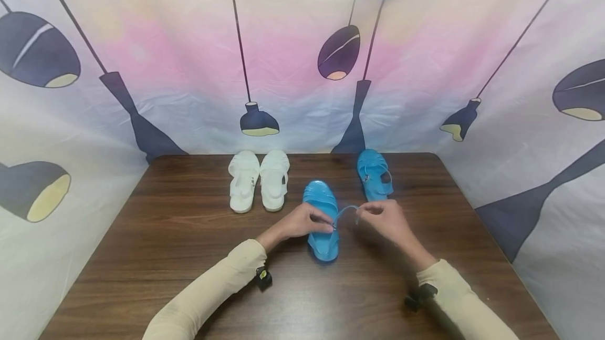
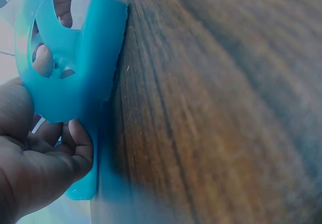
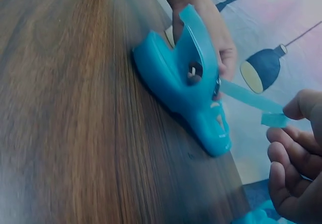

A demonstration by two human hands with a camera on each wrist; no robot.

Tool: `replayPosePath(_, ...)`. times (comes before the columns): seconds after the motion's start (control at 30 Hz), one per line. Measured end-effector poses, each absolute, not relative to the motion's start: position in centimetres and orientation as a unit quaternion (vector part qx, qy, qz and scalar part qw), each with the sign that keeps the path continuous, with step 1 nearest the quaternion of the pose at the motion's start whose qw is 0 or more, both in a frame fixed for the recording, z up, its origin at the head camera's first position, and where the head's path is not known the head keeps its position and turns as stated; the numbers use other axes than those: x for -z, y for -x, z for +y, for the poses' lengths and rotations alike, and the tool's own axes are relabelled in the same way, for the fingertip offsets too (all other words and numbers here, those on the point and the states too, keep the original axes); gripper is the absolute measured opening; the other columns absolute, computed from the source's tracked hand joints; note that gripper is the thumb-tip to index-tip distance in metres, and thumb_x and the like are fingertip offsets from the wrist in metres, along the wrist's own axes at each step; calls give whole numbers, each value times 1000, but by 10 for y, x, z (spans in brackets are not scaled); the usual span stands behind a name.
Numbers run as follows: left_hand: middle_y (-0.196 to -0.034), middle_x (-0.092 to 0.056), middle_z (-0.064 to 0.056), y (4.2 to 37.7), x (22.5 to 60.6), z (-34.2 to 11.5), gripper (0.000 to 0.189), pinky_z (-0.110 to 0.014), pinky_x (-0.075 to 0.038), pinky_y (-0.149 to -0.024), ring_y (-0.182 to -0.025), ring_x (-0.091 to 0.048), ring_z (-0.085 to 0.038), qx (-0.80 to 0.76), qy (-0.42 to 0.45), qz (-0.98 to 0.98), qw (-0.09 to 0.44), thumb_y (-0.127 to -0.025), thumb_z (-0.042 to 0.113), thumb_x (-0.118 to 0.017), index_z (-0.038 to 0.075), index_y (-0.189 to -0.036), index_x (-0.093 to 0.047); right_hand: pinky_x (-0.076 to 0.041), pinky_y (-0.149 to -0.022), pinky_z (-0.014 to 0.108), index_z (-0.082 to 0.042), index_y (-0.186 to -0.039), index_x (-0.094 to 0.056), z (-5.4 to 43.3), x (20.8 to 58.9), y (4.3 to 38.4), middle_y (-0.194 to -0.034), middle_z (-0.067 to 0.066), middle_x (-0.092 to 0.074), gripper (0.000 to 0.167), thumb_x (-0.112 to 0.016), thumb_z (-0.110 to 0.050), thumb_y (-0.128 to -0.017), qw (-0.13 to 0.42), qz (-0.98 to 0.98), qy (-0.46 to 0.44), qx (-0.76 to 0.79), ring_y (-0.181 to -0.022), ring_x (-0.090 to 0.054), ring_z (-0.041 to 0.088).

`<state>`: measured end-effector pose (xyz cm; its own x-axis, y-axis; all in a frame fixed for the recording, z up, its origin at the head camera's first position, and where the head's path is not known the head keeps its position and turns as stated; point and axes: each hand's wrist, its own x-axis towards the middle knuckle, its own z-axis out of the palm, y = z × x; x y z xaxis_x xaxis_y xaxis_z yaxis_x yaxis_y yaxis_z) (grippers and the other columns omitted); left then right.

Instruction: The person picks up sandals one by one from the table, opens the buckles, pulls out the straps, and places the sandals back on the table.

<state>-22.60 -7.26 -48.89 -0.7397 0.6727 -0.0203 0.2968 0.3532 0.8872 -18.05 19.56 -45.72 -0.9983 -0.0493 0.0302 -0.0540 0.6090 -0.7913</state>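
A glossy blue jelly sandal [image 1: 320,193] sits on the table with its toe toward the far edge. From its left side my left hand [image 1: 299,221] grips it near the small metal buckle [image 3: 217,88]; the left wrist view has a fingertip showing through the sandal's side opening. My right hand [image 1: 388,219], off to the right, pinches the free end of the sandal's thin blue strap [image 3: 251,97] between thumb and forefinger. The strap runs taut from the buckle in the right wrist view, its tip sticking out past the fingers.
A second blue sandal [image 1: 372,162] lies farther back, just beyond my right hand. To the left, a pair of white sandals [image 1: 243,203] stands side by side near the back edge of the brown wooden table [image 1: 189,245]. A lamp-patterned cloth [image 1: 293,56] hangs behind.
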Motion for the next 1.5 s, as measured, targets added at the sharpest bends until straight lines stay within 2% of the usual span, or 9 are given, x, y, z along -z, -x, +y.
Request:
replayPosePath(0.1, -102, -78, 6, 226, 489, -73, 22, -28, -55, -90, -101, -69, -6, -485, -306, 797, 192, -93, 28, -78, 14, -109, -80, -58, -77, 36, -13, -96, -80, 201, 457, 181, -91, 1, -75, 17, -77, -29, -90, -8, -902, -48, -428, -85, -68, 19)
replayPosePath(0.27, -102, -78, 6, 225, 489, -74, 20, -29, -55, -90, -100, -69, -6, -483, -307, 798, 190, -93, 28, -78, 15, -108, -80, -55, -73, 34, -17, -91, -79, 210, 459, 181, -84, -4, -73, 9, -75, -25, -90, -72, -911, -80, -398, -82, -64, 18)
replayPosePath(0.47, -103, -78, 7, 224, 487, -75, 21, -30, -55, -91, -101, -69, -7, -478, -304, 803, 188, -93, 30, -77, 16, -109, -80, -54, -67, 36, -12, -92, -80, 215, 463, 181, -79, -2, -72, 9, -73, -19, -89, -155, -902, -118, -386, -73, -63, 19)
replayPosePath(0.63, -104, -78, 6, 224, 487, -78, 24, -29, -55, -90, -101, -70, -7, -483, -303, 799, 191, -94, 30, -76, 14, -112, -79, -54, -68, 36, -11, -91, -80, 217, 468, 180, -80, -2, -73, 8, -73, -15, -89, -190, -894, -140, -380, -74, -64, 18)
replayPosePath(0.83, -106, -77, 4, 223, 485, -87, 28, -27, -56, -86, -100, -69, -8, -487, -314, 797, 170, -95, 29, -75, 10, -116, -76, -54, -69, 35, -12, -90, -80, 220, 469, 180, -82, -2, -73, 7, -73, -15, -89, -193, -892, -151, -380, -76, -63, 17)
replayPosePath(0.97, -107, -76, 2, 223, 483, -95, 28, -29, -57, -75, -87, -69, -10, -486, -310, 800, 165, -97, 28, -73, 11, -118, -75, -54, -71, 34, -13, -95, -80, 222, 465, 184, -85, -3, -74, 10, -76, -21, -91, -187, -899, -159, -364, -78, -63, 16)
replayPosePath(1.07, -107, -76, 0, 222, 482, -101, 26, -30, -58, -72, -83, -68, -12, -485, -308, 802, 163, -98, 26, -72, 11, -118, -75, -55, -76, 36, -13, -102, -79, 217, 459, 188, -94, -3, -75, 19, -76, -29, -93, -165, -908, -160, -350, -84, -64, 15)
replayPosePath(1.27, -110, -75, -2, 220, 481, -106, 24, -28, -58, -81, -96, -69, -10, -483, -307, 804, 163, -99, 22, -70, 8, -118, -74, -58, -85, 42, -11, -118, -75, 193, 454, 194, -109, 0, -75, 38, -75, -41, -93, -111, -907, -183, -362, -101, -68, 19)
replayPosePath(1.5, -109, -75, -2, 219, 483, -107, 24, -27, -57, -84, -99, -69, -11, -478, -308, 806, 163, -100, 21, -69, 7, -118, -74, -58, -87, 40, -15, -115, -77, 167, 463, 199, -110, -1, -76, 40, -79, -45, -89, -94, -900, -190, -381, -105, -69, 17)
